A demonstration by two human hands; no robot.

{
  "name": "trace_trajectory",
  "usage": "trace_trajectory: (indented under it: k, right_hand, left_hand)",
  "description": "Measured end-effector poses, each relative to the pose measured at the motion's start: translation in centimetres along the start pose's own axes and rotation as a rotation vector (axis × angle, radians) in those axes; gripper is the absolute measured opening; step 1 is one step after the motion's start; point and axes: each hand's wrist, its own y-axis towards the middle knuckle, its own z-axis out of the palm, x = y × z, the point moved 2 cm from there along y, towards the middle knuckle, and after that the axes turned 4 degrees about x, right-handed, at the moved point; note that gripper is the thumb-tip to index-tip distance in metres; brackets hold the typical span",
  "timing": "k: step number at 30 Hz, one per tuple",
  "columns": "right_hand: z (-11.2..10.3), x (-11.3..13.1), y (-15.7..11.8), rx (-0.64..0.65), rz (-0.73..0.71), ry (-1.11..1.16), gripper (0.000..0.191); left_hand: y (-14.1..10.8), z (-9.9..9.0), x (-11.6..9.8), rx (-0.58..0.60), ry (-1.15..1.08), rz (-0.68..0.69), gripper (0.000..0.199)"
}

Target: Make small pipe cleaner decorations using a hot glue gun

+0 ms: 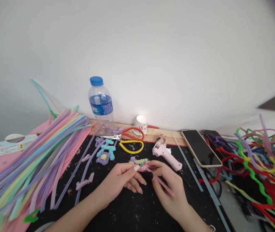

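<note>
Left hand (117,183): thumb and forefinger pinched on a small fuzzy piece in lilac, pale yellow, teal and pink (139,161), the other fingers loosely curled. Right hand (171,188): fingers nearly together at the piece's pink end and about a pale pink fuzzy stem (165,186); exact grip partly hidden. Piece located just on the near side of the landmark, metal scissors with one red and one yellow looped handle (118,137). Near side of the scissors' blades: one lilac fuzzy flower with yellow centre (103,158), touching a turquoise looped fuzzy piece (110,149). Right of the scissors: one pale pink plastic glue gun (167,156); farther right, one dark-screened phone in a cream case (201,148), then a tangle of multicoloured fuzzy stems (270,203). Behind the scissors: one white printed cup (141,121) and one clear plastic bottle with blue cap and label (101,104). Well left of the scissors: one bundle of pastel fuzzy stems (41,161). Beneath the scissors: a black-surfaced table (128,212).
</note>
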Motion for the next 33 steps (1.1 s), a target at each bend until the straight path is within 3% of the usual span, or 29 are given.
trace_trajectory:
  k: [33]
  right_hand:
    - [0.06,0.16,-0.21,-0.038,0.057,0.014,0.015]
  left_hand:
    - [-0.01,0.30,-0.15,0.002,0.058,0.006,0.034]
